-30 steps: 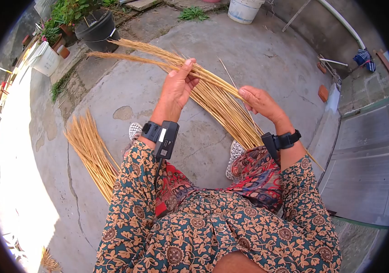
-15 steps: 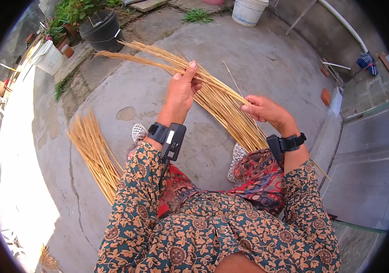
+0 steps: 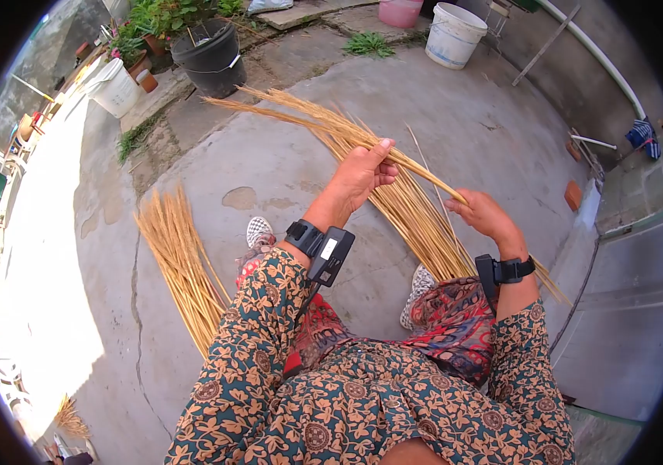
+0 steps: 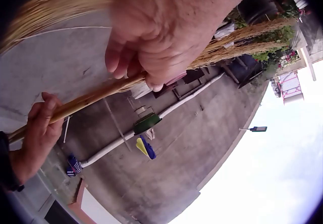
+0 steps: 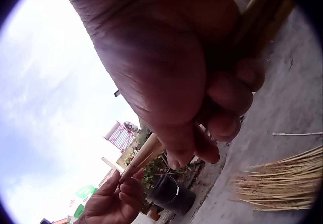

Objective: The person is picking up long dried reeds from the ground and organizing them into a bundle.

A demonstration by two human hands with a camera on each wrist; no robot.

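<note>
A thin bunch of dry straw stalks [image 3: 427, 175] stretches between both hands, its feathery heads pointing to the far left. My left hand [image 3: 361, 177] grips it part-way along, thumb on top. Near the stem end, my right hand [image 3: 488, 214] holds the stalks with curled fingers. In the right wrist view the stems pass through the right hand [image 5: 166, 72], with the left hand [image 5: 117, 200] farther along them. Beneath the hands lies a larger pile of similar stalks [image 3: 418, 226], reaching the person's right leg and partly hidden by the held bunch.
Another straw bundle [image 3: 180, 267] lies on the concrete floor at the left, a small tuft [image 3: 72, 418] lower down. Checkered shoes [image 3: 260, 231] stand between the bundles. A black bucket [image 3: 211, 58], a white bucket [image 3: 455, 35] and potted plants stand farther back; a brick [image 3: 573, 195] lies right.
The head view has shifted, so the floor and buckets appear farther right and lower. Both hands keep hold of the bunch at much the same spacing; the right fingers look more curled now.
</note>
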